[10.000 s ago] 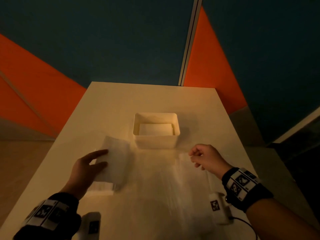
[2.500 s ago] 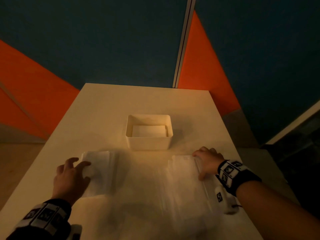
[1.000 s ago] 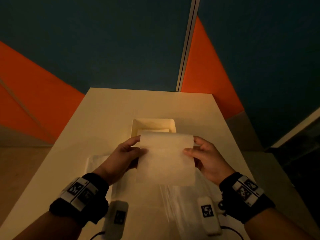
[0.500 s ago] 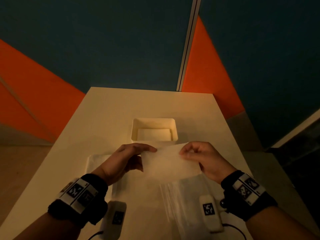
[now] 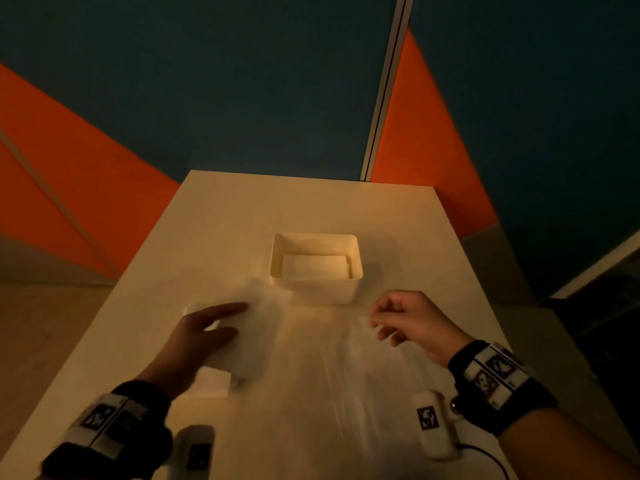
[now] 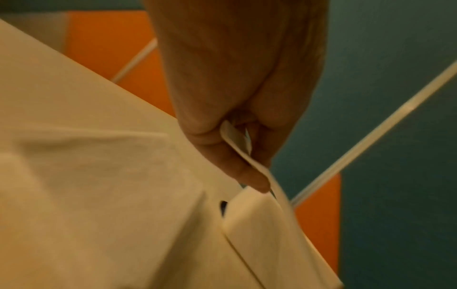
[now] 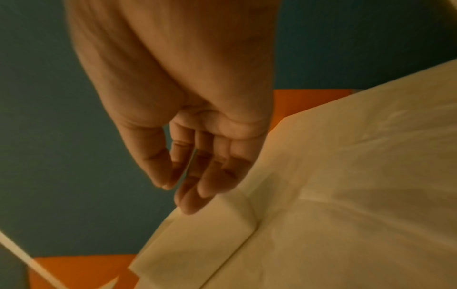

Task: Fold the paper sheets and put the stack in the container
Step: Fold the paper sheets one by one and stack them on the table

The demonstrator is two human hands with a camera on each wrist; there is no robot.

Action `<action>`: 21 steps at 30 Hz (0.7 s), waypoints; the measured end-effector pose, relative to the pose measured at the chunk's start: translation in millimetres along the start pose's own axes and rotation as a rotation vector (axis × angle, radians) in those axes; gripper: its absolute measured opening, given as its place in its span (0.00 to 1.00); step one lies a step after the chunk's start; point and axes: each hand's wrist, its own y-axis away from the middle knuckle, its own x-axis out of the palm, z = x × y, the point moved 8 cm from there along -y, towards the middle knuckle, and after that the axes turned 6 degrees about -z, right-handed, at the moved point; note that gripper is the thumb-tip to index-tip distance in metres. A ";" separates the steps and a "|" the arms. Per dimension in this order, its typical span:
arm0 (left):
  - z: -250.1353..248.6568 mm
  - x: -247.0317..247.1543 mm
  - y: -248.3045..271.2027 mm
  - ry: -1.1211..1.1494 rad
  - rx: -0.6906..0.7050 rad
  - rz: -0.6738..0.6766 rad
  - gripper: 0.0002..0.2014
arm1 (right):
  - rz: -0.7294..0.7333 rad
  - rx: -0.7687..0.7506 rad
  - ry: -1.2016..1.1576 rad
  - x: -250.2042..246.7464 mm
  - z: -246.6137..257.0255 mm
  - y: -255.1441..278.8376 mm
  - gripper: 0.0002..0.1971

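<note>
My left hand (image 5: 221, 322) pinches a folded white paper sheet (image 5: 258, 327) between thumb and fingers, low over the left side of the table. The left wrist view shows the sheet's folded edge (image 6: 236, 140) caught in my left hand (image 6: 249, 160). Under it lies a small stack of folded sheets (image 5: 211, 381). My right hand (image 5: 388, 323) hovers with relaxed fingers and holds nothing, above the loose unfolded sheets (image 5: 363, 382). In the right wrist view my right hand (image 7: 183, 187) is bare. The white container (image 5: 356, 258) stands behind both hands, with folded paper (image 5: 313, 266) inside.
The pale table (image 5: 311, 206) runs back to a blue and orange wall. The container (image 7: 205, 234) sits just beyond my right fingertips, and its corner (image 6: 257, 234) shows below my left hand. Small white tagged devices (image 5: 433, 424) hang at both wrists.
Half a second ago both hands held the folded sheet in the middle. My right hand has let go and moved right. My left hand has carried the sheet left, over the folded stack.
</note>
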 end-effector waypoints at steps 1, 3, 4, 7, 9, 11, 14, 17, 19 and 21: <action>5.2 -16.6 0.2 0.027 -0.022 -0.072 0.15 | -0.034 0.020 0.017 -8.7 -5.4 -2.0 0.03; 16.6 -44.1 0.6 0.034 -0.057 -0.194 0.18 | -0.089 0.055 0.039 -24.0 -14.7 -5.4 0.04; 20.9 -53.5 1.0 0.015 -0.059 -0.232 0.20 | -0.111 0.069 0.045 -30.3 -18.2 -6.7 0.05; 34.2 -64.8 -0.7 -0.071 -0.055 -0.272 0.19 | -0.159 0.095 0.057 -44.4 -27.0 -10.3 0.05; 43.9 -67.4 -4.2 -0.183 -0.054 -0.301 0.18 | -0.180 0.109 0.063 -50.7 -31.1 -11.6 0.04; 47.9 -69.6 -8.1 -0.375 -0.012 -0.341 0.18 | -0.196 0.120 0.089 -56.6 -35.3 -13.4 0.04; 43.7 -65.7 -12.9 -0.745 0.124 -0.356 0.17 | -0.215 0.112 0.252 -66.6 -44.2 -20.4 0.05; 44.1 -60.9 -18.3 -0.984 0.199 -0.314 0.15 | -0.159 0.133 0.537 -72.7 -56.8 -28.8 0.13; 48.1 -63.2 -21.9 -1.135 0.191 -0.305 0.16 | -0.050 0.196 0.748 -68.0 -67.2 -29.1 0.21; 51.9 -64.5 -24.1 -1.251 0.164 -0.302 0.17 | 0.044 0.211 0.940 -59.4 -72.4 -29.8 0.32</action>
